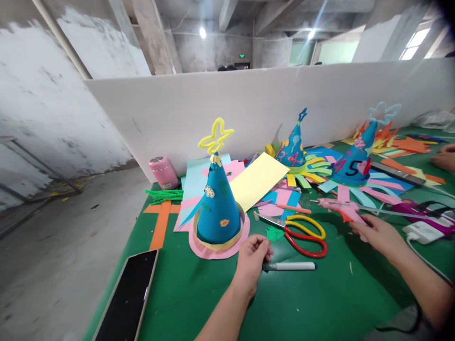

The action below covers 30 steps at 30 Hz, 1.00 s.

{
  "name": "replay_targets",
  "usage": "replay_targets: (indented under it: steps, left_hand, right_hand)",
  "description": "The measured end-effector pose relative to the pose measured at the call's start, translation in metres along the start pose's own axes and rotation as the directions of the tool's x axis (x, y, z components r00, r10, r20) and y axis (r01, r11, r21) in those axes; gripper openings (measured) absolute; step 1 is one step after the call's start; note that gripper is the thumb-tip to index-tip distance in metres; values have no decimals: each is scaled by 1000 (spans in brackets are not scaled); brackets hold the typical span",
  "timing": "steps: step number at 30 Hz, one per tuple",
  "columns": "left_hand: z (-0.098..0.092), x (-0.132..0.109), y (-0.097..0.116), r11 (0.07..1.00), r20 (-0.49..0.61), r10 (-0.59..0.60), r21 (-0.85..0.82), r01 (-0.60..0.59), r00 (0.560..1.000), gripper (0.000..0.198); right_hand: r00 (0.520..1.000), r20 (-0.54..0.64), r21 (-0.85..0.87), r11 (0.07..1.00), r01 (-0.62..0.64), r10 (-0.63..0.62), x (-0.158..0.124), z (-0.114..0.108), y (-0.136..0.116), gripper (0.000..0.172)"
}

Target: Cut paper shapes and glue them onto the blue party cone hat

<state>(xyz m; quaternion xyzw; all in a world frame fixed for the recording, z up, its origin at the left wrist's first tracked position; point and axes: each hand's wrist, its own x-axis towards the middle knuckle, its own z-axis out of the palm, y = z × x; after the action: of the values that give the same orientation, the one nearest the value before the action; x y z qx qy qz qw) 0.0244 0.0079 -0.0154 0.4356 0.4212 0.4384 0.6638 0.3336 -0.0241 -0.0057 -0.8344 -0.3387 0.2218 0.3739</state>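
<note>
My right hand [377,232] is wrapped round the handle of a pink hot glue gun [341,206], its nozzle pointing left. My left hand [253,260] is closed in a pinch over the table; whatever is between the fingertips is hidden. Just beyond it stands a blue paper cone hat [217,208] with a yellow butterfly-shaped pipe cleaner [216,137] on top and a pink brim [199,251]. Beside the left hand lie a white marker [293,266], scissors [302,234] with red and yellow handles, and green paper scraps [274,233].
Two more decorated blue cone hats [294,149] [357,161] stand at the back. A phone [128,296] lies at the left edge, near orange strips [161,225] and a pink bottle [163,173]. A white power strip [424,232] and another person's hand [444,158] are on the right.
</note>
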Motion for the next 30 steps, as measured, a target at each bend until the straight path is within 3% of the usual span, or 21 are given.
replay_targets:
  steps: [4,7,11,15,18,22,26,30]
  left_hand:
    - [-1,2,-2,999,8,-13,-51,13,1000,20]
    - [-2,2,0,994,20,-32,-100,34,999,20]
    - [-1,1,5,987,19,-64,-145,67,998,19]
    - [0,0,10,984,19,-93,-153,95,995,19]
    - [-2,1,10,985,19,-107,-137,108,994,20]
    - [-1,1,6,992,4,-99,-74,99,995,18]
    - [6,-3,3,997,-6,-55,54,55,998,13]
    - [8,-15,1,974,7,77,213,-77,997,9]
  right_hand:
    - [993,101,285,954,-92,65,-18,-7,-15,22]
    - [968,249,446,885,-134,22,-32,-11,-30,13]
    - [912,406,554,809,-197,-56,-45,-7,-47,12]
    - [834,528,609,756,-240,-160,-51,4,-64,23]
    - [776,549,590,802,-95,-312,-54,12,-80,17]
    - [742,459,493,835,245,-489,-59,22,-95,15]
    - [673,348,357,756,548,-652,-68,36,-96,18]
    - [579,365,338,684,647,-729,-85,51,-95,20]
